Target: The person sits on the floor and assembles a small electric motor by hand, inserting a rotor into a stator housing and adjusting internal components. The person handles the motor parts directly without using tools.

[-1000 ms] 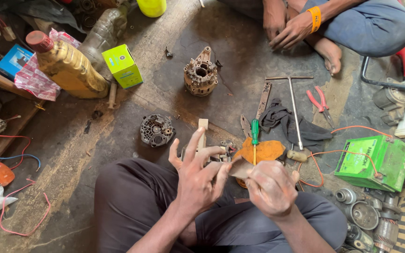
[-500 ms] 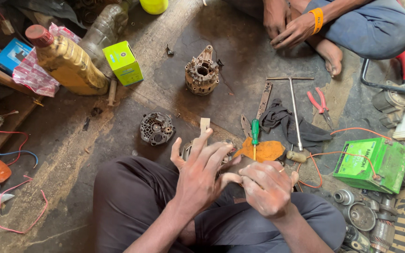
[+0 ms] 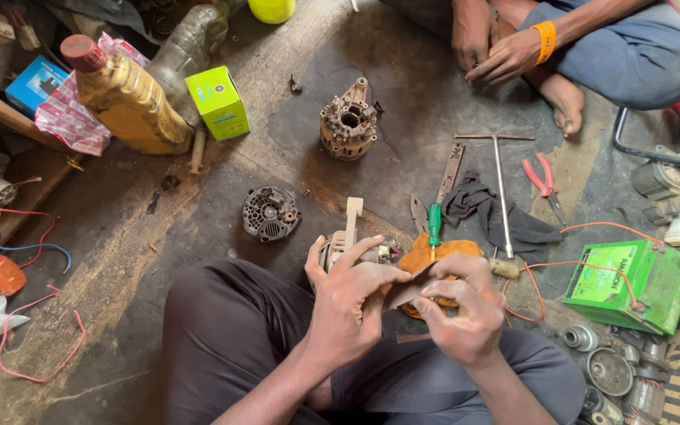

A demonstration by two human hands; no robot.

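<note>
My left hand point(image 3: 352, 303) and my right hand point(image 3: 462, 311) meet above my lap, both pinching a small brown sheet point(image 3: 405, 293) between fingers and thumbs. Just beyond my hands, a round metal motor part point(image 3: 379, 252) with a wooden handle point(image 3: 351, 222) lying across it rests on the floor. A green-handled screwdriver point(image 3: 434, 224) lies on an orange rag point(image 3: 446, 250) next to it.
A rusty alternator housing point(image 3: 348, 122) and a dark end cover point(image 3: 271, 212) sit farther out. A T-wrench point(image 3: 501, 189), dark cloth point(image 3: 491, 212), red pliers point(image 3: 543, 177) and green battery point(image 3: 631, 283) lie right. A yellow oil bottle point(image 3: 127, 98) and green box point(image 3: 218, 102) stand left. Another person's hands point(image 3: 505, 55) are top right.
My left hand, spread open a second ago, has closed in toward my right hand. Both now grip the brown sheet that the right hand held alone.
</note>
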